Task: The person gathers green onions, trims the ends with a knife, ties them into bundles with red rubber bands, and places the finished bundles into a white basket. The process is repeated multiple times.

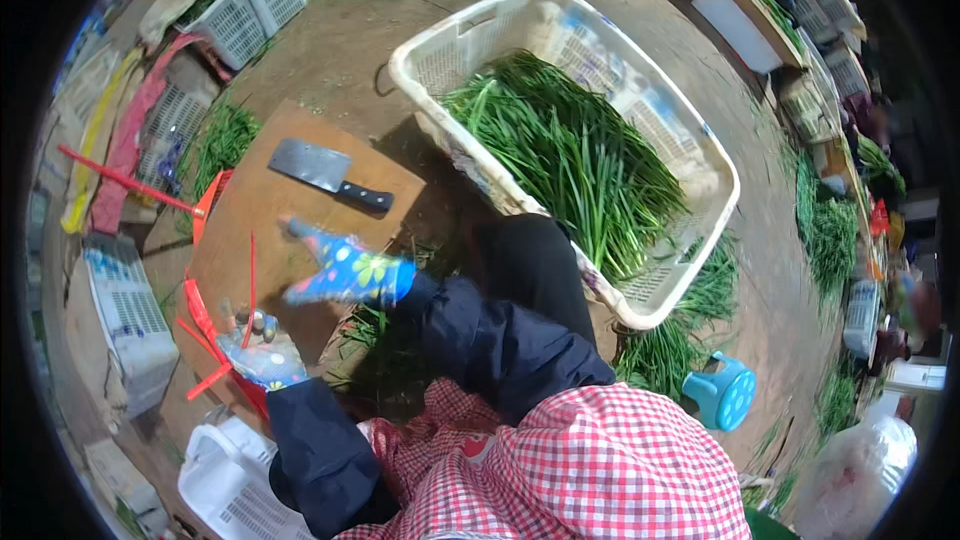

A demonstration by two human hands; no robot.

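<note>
My left hand [262, 352], in a blue patterned glove with greyish fingertips, has a thin red strip [253, 277] standing up between its curled fingers. More red strips [201, 315] lie by the board's left edge beside it. My right hand [349, 264], in a blue flowered glove, is over the wooden board [300, 120], fingers spread and empty, slightly blurred. A cleaver [311, 165] with a black handle lies flat on the board beyond that hand. Right of the board, a white plastic basket [652, 82] holds long green leafy stalks [562, 157], perhaps Chinese chives.
Loose greens [667, 345] lie on the floor by a blue plastic stool [724, 392]. A white basket [247, 495] is at lower left, a grey crate [131, 322] at far left. Two joined crates [247, 15] are at upper left. Other people and crates line the far right.
</note>
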